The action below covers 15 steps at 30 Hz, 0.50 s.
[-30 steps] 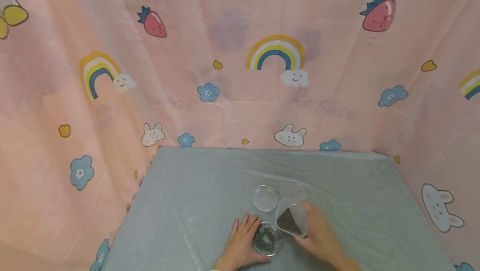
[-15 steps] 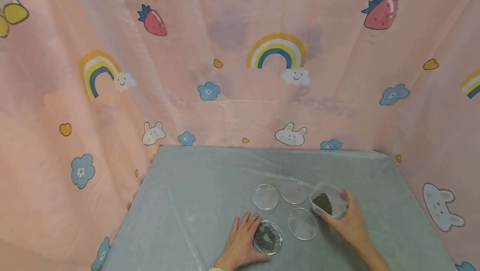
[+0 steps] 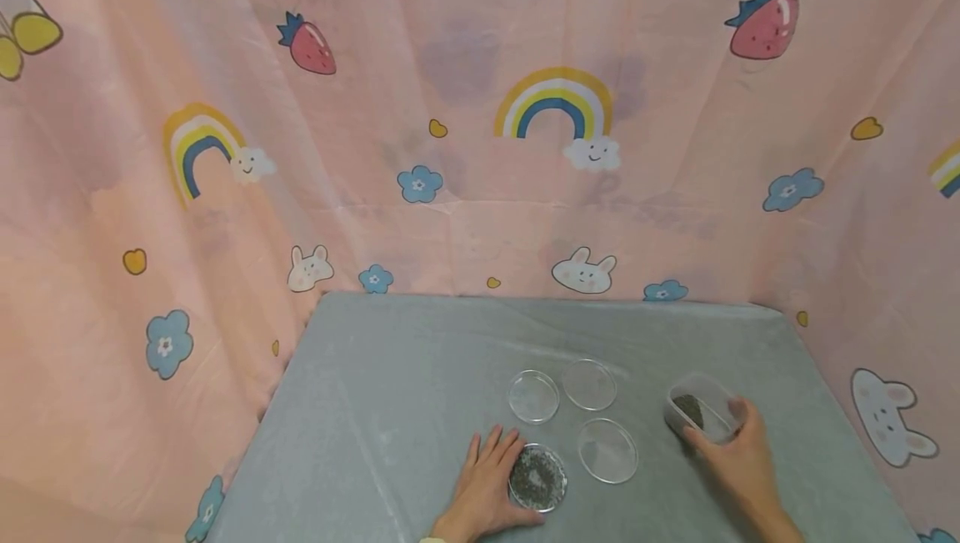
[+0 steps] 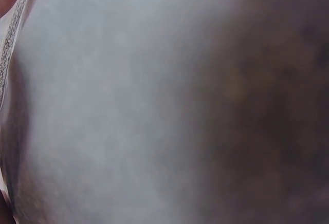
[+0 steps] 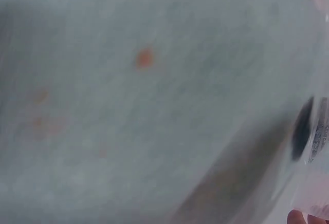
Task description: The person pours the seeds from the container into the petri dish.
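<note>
My left hand rests on the cloth around the left side of a round clear petri dish holding dark grains. Thumb and forefinger lie at opposite sides of this dish; its edge shows at the far left of the left wrist view. Over to the right, my right hand grips a clear plastic container by its right side. A heap of dark grains lies toward the left inside the container, which is tilted. In the right wrist view only a slice of the container and some fingertips show.
Three clear round dishes or lids stand on the grey cloth: one at the back left, one beside it, and one nearer, right of the filled dish. A pink patterned curtain hangs behind the table.
My right hand has carried the container rightward, away from the filled dish, uncovering the near-right clear round piece. The left hand has stayed at the filled dish.
</note>
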Each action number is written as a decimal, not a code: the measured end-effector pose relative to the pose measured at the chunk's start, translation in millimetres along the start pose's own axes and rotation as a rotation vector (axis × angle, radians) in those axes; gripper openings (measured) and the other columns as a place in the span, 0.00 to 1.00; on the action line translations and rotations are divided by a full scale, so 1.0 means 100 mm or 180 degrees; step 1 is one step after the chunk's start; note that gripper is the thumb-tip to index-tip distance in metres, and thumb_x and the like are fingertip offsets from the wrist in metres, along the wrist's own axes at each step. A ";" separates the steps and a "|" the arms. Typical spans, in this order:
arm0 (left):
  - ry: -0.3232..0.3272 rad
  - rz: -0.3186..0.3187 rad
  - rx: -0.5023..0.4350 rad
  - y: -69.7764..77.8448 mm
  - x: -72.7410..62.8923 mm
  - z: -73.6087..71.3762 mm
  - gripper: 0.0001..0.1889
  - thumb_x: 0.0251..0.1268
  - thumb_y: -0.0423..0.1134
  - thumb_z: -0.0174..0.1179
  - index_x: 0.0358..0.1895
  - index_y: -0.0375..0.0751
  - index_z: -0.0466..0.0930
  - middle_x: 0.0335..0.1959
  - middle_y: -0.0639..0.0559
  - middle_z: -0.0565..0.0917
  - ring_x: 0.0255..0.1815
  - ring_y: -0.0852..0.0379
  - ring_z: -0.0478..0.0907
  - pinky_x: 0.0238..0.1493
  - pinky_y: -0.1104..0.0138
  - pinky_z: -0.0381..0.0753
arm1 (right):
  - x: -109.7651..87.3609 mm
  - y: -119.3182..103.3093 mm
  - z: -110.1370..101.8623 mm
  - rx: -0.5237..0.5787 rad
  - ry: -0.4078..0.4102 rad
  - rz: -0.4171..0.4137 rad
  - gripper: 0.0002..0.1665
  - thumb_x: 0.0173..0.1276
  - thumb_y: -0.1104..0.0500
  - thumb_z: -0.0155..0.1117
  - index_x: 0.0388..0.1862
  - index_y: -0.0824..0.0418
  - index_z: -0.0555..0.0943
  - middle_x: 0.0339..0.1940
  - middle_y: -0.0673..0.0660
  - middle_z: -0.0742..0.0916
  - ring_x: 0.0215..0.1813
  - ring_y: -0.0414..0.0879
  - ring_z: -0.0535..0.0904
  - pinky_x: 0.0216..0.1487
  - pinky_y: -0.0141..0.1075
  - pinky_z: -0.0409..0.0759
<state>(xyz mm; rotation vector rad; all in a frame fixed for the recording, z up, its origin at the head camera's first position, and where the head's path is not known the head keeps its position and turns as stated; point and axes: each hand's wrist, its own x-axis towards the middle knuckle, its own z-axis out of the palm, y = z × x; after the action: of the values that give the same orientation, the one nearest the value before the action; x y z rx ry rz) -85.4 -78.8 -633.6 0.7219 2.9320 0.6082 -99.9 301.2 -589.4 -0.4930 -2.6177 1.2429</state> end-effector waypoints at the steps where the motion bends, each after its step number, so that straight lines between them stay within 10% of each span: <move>1: 0.0009 0.0012 -0.0002 0.00 0.00 -0.01 0.54 0.38 0.76 0.67 0.71 0.52 0.65 0.73 0.55 0.66 0.76 0.48 0.56 0.72 0.43 0.52 | 0.00 0.03 -0.01 0.0015 0.0021 0.0023 0.57 0.57 0.53 0.75 0.71 0.76 0.52 0.64 0.78 0.66 0.61 0.72 0.65 0.56 0.62 0.65; 15: -0.0010 0.0000 -0.0062 0.02 -0.01 -0.02 0.54 0.39 0.76 0.66 0.72 0.51 0.65 0.73 0.54 0.66 0.76 0.48 0.56 0.72 0.42 0.52 | 0.04 0.30 -0.08 -0.0121 0.0127 -0.0115 0.63 0.51 0.52 0.80 0.70 0.79 0.50 0.60 0.82 0.67 0.58 0.75 0.66 0.53 0.65 0.65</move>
<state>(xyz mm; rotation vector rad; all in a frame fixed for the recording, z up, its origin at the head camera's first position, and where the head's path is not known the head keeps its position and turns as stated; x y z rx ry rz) -84.5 -78.4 -631.3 0.7202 2.9192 0.6340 -94.8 326.2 -607.5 -0.4699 -2.6093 1.1623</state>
